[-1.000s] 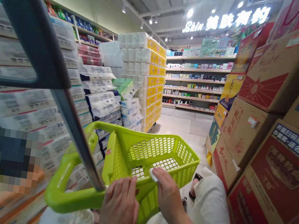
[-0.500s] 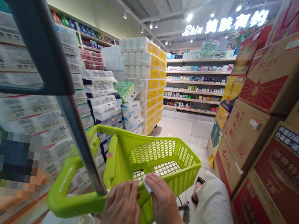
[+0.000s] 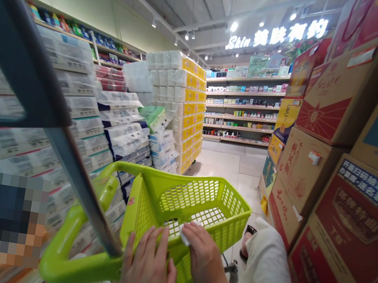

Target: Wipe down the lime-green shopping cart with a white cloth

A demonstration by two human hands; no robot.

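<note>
A lime-green shopping trolley basket (image 3: 233,222) with lattice sides stands tilted before me. My left hand (image 3: 150,262) lies on its near rim, fingers stretched out and apart, with nothing visible in them. To the right, my right hand (image 3: 205,254) presses a folded white cloth (image 3: 185,235) against the same rim, fingers bent over it; whether it is fabric or paper I cannot tell. A metal pole (image 3: 85,192) with a dark grey handle (image 3: 36,64) rises from the trolley's loop-shaped green end (image 3: 63,241) on the left.
Stacked liquor cartons (image 3: 313,171) wall the right side. Packs of tissue paper (image 3: 79,110) pile up on the left, with a tall yellow-and-white stack (image 3: 189,113) behind. Shelves (image 3: 241,102) of small goods stand at the back, past pale floor tiles (image 3: 223,161). My knee (image 3: 265,268) is beside the basket.
The trolley's handle end and pole have shifted left in view. My left hand's fingers have spread from lying close together. The right hand keeps the cloth at nearly the same spot.
</note>
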